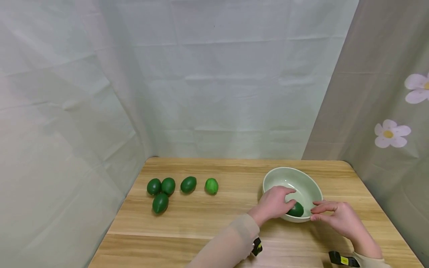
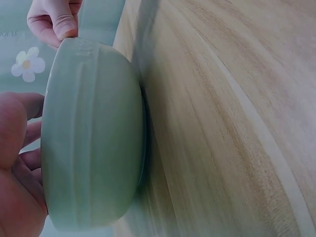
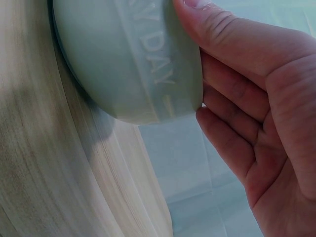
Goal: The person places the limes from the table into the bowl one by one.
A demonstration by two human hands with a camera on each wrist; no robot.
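Note:
Inside the pale green bowl [image 1: 303,182] lies one dark green, egg-shaped fruit that looks like an avocado [image 1: 296,210], against the near wall. My left hand [image 1: 275,201] reaches over the bowl's left rim, index finger and thumb spread apart; the thumb tip overlaps the fruit. In the left wrist view, its other fingers go behind the bowl wall [image 2: 94,138]. My right hand [image 1: 338,217] pinches the rim at the right, thumb outside; the right wrist view shows that thumb [image 3: 217,24] on the wall with raised lettering.
On the table's left side [image 1: 134,230] sit several dark green fruits, three of them clustered [image 1: 160,203] and one apart [image 1: 188,185]. A brighter green, lime-like fruit [image 1: 211,186] lies right of them. Pale curtains [image 1: 234,93] hang behind and beside the table.

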